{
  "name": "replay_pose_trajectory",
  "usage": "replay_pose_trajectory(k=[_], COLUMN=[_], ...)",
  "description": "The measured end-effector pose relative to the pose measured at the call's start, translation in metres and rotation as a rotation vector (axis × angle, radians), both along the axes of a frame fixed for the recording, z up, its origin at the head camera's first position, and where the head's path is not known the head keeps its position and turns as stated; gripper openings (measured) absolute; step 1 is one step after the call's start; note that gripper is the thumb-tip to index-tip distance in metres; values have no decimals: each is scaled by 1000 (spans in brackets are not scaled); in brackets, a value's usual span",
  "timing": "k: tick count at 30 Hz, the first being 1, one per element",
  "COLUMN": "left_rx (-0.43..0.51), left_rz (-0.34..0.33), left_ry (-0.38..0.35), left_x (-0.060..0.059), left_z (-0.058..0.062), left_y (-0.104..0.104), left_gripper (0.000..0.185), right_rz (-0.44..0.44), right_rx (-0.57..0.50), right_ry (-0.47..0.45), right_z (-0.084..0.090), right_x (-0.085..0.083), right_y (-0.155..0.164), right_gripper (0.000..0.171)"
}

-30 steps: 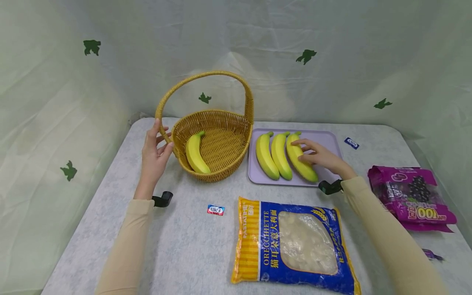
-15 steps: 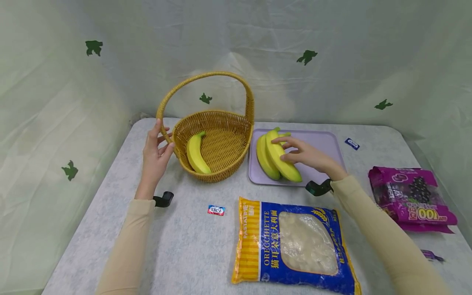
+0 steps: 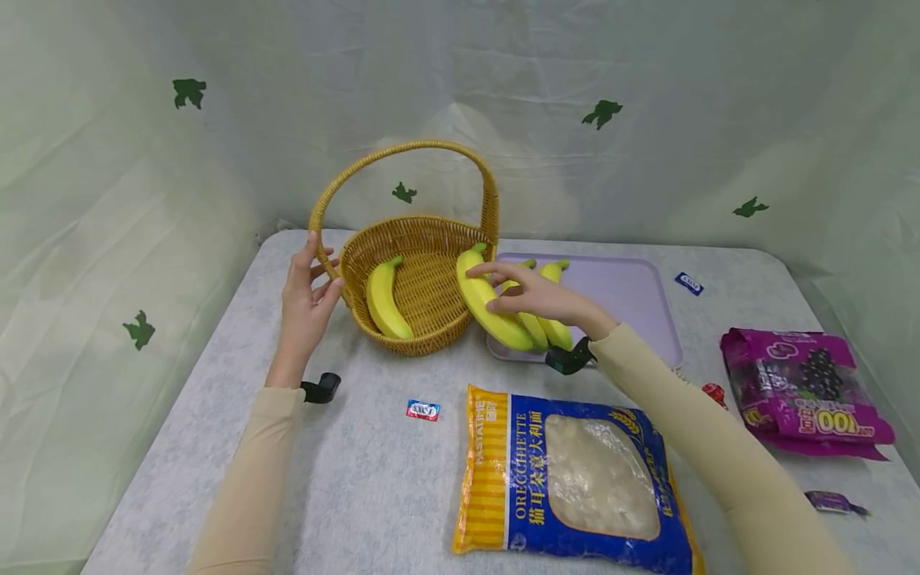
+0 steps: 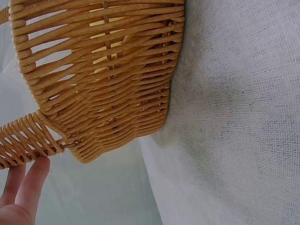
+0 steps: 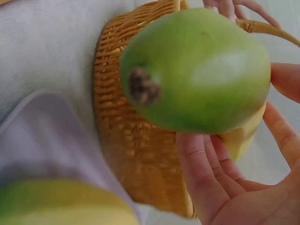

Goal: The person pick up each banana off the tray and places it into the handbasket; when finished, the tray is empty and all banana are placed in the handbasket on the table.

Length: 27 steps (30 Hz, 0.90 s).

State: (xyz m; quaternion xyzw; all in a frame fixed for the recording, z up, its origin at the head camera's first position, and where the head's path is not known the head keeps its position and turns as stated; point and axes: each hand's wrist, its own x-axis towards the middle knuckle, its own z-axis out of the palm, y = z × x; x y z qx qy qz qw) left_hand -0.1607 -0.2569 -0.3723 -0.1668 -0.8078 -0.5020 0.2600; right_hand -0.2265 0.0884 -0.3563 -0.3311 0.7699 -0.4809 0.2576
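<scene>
My right hand (image 3: 539, 295) pinches the held banana (image 3: 477, 291) between thumb and fingers, right at the near-right side of the wicker basket (image 3: 433, 343); the basket's hollow lies to the left of that hand. The fruit's long axis slants, stem away and leftward, green tip toward me and rightward, with the stem end overlapping the rim in my view; whether it touches, I can't tell. My left hand (image 3: 309, 299), on the basket's far side from the fruit, grips the foot of the arched handle (image 3: 413, 146). Inside, another banana (image 3: 386, 302) rests against the left wall at much the same slant. The peel is smooth and glossy, ending in a dark, rough nub; the basket is coarse, honey-brown weave with gaps between strands. Two more curved bananas (image 3: 557, 331) lie on the flat, lilac tray (image 3: 636, 299) with rounded corners.
</scene>
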Motion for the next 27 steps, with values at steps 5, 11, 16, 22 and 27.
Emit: replay_pose_trajectory(k=[5,11,16,22,27], left_rx=[-10,-17,-24,-20,-11], left_rz=[18,37,31,34,29], left_ry=[-5,-16,-9,-8,0], left_x=[-11,-13,-3,-10,-13], left_z=[-15,-20,-6,-16,-21], left_y=[-9,-13,-4,-10,-13], left_gripper=[75,72,74,72,72], right_rz=[25,14,-25,-70,-92], right_rx=[-5,-17,-28,-55,-34], right_ry=[24,26,28,29,49], right_z=[1,3,2,-1,-4], right_x=[-5,-11,-17,-23,-25], right_y=[-24,-50,-70,-92,-108], right_gripper=[52,54,53,53,52])
